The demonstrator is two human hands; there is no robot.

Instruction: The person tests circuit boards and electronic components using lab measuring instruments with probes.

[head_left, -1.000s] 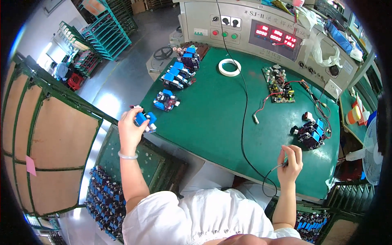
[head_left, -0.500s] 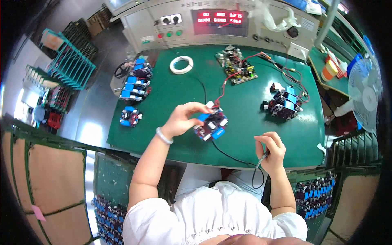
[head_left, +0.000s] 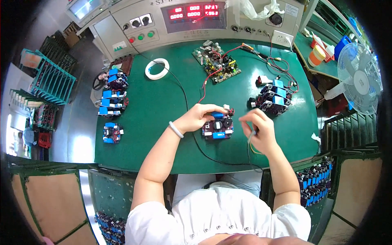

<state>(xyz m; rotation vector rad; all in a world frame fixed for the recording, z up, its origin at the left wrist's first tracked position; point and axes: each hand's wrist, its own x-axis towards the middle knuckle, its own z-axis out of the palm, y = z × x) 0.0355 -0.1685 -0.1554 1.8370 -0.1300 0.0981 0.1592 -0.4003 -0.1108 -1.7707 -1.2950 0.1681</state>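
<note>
Green covers the desk [head_left: 151,102], broad beneath nearly everything at work. Grey metal forms a console [head_left: 196,34] along its far side, red digits glowing on the display [head_left: 194,13]. Past the right edge stands a white fan [head_left: 359,79]. Blue-and-dark modules [head_left: 110,103] line the left edge, a bare circuit board [head_left: 220,67] with red leads [head_left: 206,81] lies toward the back, and clustered modules [head_left: 274,98] sit at the right.

Near the front middle, the left hand [head_left: 196,118] has its fingers grasping the rear left of a single module [head_left: 218,125]; whether its underside touches the surface, I cannot tell. Just right of it, apart, is the right hand [head_left: 261,128]. Behind the left hand a white ring [head_left: 157,76] lies flat. Thinnest are a grey lead [head_left: 252,134], clenched in the right fingers, and a black cable [head_left: 227,163] crossing toward the near edge.
</note>
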